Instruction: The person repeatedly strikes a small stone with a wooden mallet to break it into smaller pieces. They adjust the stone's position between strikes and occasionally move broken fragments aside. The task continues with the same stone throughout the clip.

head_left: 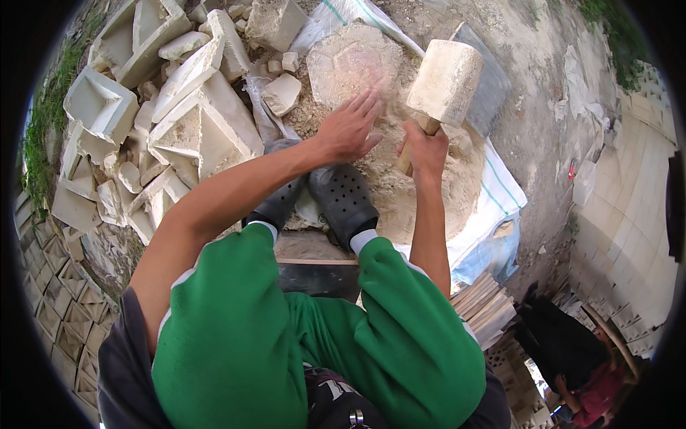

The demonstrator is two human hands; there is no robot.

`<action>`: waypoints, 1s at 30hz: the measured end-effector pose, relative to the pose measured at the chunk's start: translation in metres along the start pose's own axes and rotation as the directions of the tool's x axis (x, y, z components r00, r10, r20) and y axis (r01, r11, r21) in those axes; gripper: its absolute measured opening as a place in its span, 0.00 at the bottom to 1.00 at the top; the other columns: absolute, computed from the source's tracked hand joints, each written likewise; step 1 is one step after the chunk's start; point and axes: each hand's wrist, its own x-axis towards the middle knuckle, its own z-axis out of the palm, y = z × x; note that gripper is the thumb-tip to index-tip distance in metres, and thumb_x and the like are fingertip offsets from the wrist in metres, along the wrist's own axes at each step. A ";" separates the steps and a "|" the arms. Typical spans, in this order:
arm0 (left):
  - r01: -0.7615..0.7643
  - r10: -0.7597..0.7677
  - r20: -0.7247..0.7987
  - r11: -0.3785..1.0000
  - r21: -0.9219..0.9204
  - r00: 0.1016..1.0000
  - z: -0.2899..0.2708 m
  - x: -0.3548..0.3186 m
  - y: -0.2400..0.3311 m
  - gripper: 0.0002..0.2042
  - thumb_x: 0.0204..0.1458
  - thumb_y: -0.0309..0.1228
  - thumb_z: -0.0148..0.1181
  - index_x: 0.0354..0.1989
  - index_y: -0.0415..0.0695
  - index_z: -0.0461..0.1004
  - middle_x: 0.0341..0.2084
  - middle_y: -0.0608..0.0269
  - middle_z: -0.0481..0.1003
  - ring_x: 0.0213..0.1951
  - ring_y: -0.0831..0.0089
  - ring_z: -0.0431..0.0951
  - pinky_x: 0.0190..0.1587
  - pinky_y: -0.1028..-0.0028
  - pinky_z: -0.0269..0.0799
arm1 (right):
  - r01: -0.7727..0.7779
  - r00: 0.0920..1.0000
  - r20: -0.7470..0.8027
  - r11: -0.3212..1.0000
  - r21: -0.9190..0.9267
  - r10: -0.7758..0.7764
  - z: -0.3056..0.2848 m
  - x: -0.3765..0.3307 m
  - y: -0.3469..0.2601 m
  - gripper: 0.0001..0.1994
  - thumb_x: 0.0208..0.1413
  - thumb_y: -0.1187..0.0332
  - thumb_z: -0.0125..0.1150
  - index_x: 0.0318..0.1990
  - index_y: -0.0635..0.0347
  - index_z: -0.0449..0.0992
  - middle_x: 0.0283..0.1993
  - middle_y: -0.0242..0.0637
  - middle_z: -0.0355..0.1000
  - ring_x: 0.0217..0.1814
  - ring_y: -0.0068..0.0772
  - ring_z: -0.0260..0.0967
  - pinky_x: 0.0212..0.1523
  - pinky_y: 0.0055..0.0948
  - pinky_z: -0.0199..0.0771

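Note:
My right hand (426, 149) is wrapped round the handle of a big mallet (444, 80). Its thick, pale block head is raised in front of the fist. My left hand (351, 127) stretches out flat, fingers extended, over the near edge of a dusty, many-sided pale slab (343, 68); whether it touches the surface I cannot tell. A blurred, pinkish haze of dust shows on the slab's right part. Crushed pale rubble and powder (389, 182) lie under and around both hands.
Broken pale mould-like pieces (207, 129) are heaped at the left. A white woven sack (493, 179) with blue stripes spreads beneath the rubble. A grey board (486, 79) leans behind the mallet. My clogs (343, 196) stand close to the powder. Another person (572, 350) is at the lower right.

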 end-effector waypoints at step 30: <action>-0.105 0.129 -0.094 0.969 0.224 0.987 0.036 0.024 0.032 0.20 0.57 0.34 0.61 0.56 0.38 0.75 0.65 0.52 0.68 0.72 0.55 0.60 0.75 0.54 0.49 | -0.102 0.994 -0.036 0.986 0.128 0.108 -0.041 -0.015 0.040 0.17 0.49 0.63 0.66 0.38 0.72 0.77 0.25 0.40 0.77 0.20 0.32 0.76 0.25 0.31 0.75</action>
